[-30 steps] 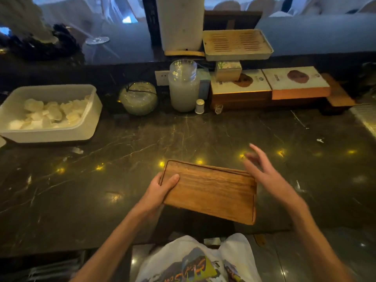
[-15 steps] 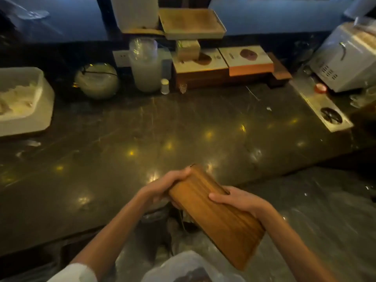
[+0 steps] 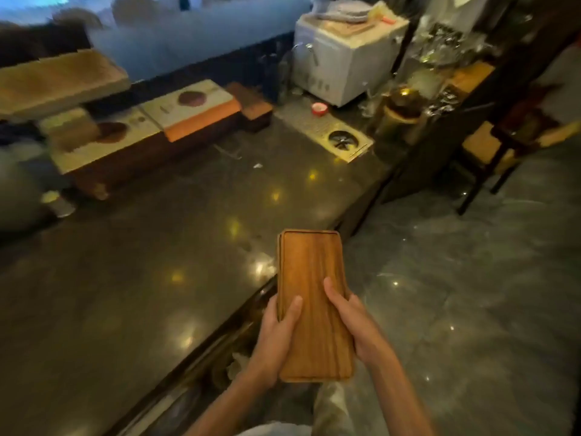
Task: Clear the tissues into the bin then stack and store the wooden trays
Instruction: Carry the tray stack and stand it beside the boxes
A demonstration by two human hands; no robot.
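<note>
Wooden trays [image 3: 309, 272], stacked and carried lengthwise. The left thumb [image 3: 294, 309] and right thumb [image 3: 332, 294] lie flat on the upper face of the top tray, over its nearer half. The other fingers of each hand pass under the long edges and are hidden, so both hands are closed around the stack: the left hand [image 3: 275, 339] on the left long side, the right hand [image 3: 356, 330] on the right. A second rim shows just outside the top tray's left edge, so at least two trays are nested; the exact count cannot be told. The stack is held in the air, about level, its far end over the near corner of the dark marble counter [image 3: 151, 253] and its near end over the grey floor [image 3: 465, 309]. Judged from grain and finish, the trays are stiff, fairly light and smooth, so the upper one is likely to slide on the lower if tilted. The long edges, pinched so that every layer is clamped, are the soundest hold. Stacking appears done and storing remains; no storage place can be identified. Farther off on the counter stand orange-edged boxes [image 3: 195, 114], a brass drain plate [image 3: 344, 141] and a white appliance [image 3: 345, 61].
</note>
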